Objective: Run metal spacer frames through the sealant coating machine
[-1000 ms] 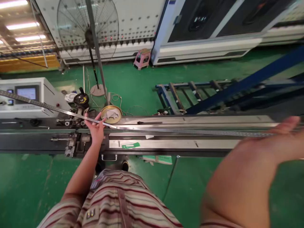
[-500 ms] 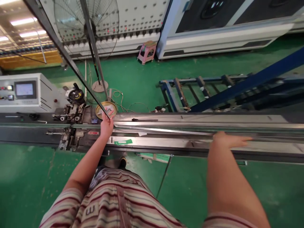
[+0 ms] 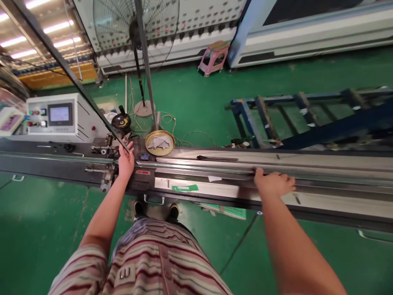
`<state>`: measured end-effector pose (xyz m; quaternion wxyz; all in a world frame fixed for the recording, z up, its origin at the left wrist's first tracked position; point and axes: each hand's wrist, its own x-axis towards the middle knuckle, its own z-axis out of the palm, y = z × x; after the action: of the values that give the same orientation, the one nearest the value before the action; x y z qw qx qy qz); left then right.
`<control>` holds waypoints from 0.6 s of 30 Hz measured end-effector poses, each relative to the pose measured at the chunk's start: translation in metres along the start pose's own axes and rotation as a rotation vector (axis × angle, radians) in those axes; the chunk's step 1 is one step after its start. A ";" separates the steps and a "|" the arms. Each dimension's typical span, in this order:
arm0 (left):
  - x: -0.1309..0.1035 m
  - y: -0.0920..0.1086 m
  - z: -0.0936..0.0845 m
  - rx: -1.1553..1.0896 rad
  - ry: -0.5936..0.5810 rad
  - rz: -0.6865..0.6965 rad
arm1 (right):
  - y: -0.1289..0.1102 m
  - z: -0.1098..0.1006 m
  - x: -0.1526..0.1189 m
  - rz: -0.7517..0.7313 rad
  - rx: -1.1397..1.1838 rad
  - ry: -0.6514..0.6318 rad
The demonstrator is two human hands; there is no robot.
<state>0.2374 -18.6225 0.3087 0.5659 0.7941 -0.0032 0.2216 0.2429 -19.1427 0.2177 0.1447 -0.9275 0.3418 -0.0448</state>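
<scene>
A long thin metal strip (image 3: 184,166) lies along the channel of a workbench and is bent at a corner near my left hand. From there its dark upper length (image 3: 76,82) rises toward the upper left. My left hand (image 3: 125,162) grips this raised length just by the bend, fingertips up. My right hand (image 3: 273,183) is over the bench farther right, palm down with fingers stretched out. Its thumb is close to the lying strip; whether they touch I cannot tell. A clamp-like mechanism (image 3: 107,178) stands beside my left hand.
Behind the bench (image 3: 337,164) are a round tin with scraps (image 3: 173,143), a standing fan (image 3: 134,32), a pink stool (image 3: 215,59) and a blue rack (image 3: 245,119). A control box with a screen (image 3: 59,114) stands left. A black rod (image 3: 217,158) and green tape (image 3: 186,188) lie on the bench.
The view has shifted, so the bench and fan appear farther right. My right hand has moved left along the bench, nearer my left hand, which stays on the strip near its bend.
</scene>
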 end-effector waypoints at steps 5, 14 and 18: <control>0.023 -0.038 -0.092 0.051 0.043 -0.008 | -0.054 0.044 -0.041 0.000 -0.075 -0.034; 0.067 -0.105 -0.257 0.111 0.133 -0.039 | -0.194 0.082 -0.155 -0.115 -0.273 -0.062; 0.092 -0.125 -0.310 0.130 0.152 -0.042 | -0.234 0.086 -0.188 -0.137 -0.345 -0.088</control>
<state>0.2443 -18.2757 0.3099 0.5164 0.8100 0.0708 0.2688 0.2603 -18.8307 0.2087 -0.0051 -0.9607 0.2737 0.0453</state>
